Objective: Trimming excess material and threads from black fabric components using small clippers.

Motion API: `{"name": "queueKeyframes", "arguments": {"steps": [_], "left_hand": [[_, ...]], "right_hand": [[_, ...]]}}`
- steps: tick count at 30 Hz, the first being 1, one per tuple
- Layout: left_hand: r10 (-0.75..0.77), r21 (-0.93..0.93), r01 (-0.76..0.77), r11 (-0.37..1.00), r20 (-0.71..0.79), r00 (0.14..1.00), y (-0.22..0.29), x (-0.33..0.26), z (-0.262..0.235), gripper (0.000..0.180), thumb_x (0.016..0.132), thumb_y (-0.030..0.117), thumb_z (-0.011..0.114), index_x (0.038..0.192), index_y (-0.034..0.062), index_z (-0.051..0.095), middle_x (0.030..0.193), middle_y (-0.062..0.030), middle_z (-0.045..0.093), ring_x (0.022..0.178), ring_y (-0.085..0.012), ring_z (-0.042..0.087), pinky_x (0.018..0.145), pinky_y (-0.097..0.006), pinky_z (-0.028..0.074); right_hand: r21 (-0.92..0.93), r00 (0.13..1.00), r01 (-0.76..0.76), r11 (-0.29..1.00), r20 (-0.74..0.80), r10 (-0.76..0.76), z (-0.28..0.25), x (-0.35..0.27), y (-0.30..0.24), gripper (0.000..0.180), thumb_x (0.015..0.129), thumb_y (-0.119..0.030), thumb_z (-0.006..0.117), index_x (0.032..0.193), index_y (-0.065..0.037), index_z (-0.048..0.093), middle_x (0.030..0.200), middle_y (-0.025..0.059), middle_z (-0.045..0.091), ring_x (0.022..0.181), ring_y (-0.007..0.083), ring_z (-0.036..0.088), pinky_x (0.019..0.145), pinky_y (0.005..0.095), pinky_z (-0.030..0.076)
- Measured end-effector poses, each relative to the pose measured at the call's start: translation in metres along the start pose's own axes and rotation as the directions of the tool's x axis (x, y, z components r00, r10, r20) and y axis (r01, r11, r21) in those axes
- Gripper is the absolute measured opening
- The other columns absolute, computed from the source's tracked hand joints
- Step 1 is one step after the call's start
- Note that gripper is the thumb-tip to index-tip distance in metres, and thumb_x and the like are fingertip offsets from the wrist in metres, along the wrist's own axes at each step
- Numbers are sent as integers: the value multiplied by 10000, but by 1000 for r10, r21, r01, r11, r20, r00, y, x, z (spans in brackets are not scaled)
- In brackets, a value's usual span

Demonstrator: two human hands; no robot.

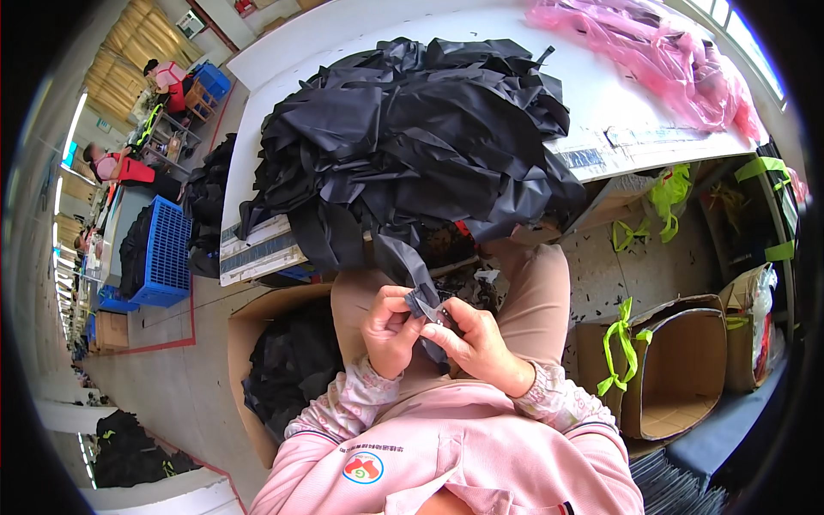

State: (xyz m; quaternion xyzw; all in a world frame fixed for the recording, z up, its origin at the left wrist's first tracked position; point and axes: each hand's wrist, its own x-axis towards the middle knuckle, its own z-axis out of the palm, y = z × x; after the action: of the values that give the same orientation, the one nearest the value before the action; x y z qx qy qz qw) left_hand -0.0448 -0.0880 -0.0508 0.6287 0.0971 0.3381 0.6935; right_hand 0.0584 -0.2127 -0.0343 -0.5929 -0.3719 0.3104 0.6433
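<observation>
My left hand (pixel 390 330) pinches the end of a black fabric piece (pixel 402 262), in front of my lap. This strip hangs down from a large heap of black fabric (pixel 429 137) on the white table. Close against it, my right hand (pixel 482 348) is closed on a small dark tool with a pale, pointed blade, which looks like thread snips (pixel 432 314). The blade lies at the fabric's edge by my left fingertips. My right fingers partly hide the tool.
Pink plastic wrap (pixel 652 60) covers a bundle at the table's far right. An open cardboard box (pixel 245 343) with black fabric stands at my left. More cardboard boxes (pixel 678 369) stand at my right. Black scraps litter the floor. Two people work far left, near a blue crate (pixel 163 253).
</observation>
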Motion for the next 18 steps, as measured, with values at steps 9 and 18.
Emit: {"name": "queueKeyframes", "arguments": {"steps": [9,18], "left_hand": [[37,18,-37,999,14,999,-2,1,3,135,854,-115,591,962,-37,570,1096,-77,519,922,-127,600,809,-250,499],[4,63,-8,998,58,998,0,-1,-1,121,845,-105,616,942,-39,586,1076,-102,561,896,-130,607,780,-242,503]], "right_hand": [[-25,999,-35,999,0,35,-2,-2,3,218,921,-190,658,856,-12,551,603,-30,485,548,33,429,461,227,359],[30,999,-25,999,-25,26,-2,-2,3,291,904,-214,680,796,-9,505,579,77,413,558,97,348,467,285,357]]}}
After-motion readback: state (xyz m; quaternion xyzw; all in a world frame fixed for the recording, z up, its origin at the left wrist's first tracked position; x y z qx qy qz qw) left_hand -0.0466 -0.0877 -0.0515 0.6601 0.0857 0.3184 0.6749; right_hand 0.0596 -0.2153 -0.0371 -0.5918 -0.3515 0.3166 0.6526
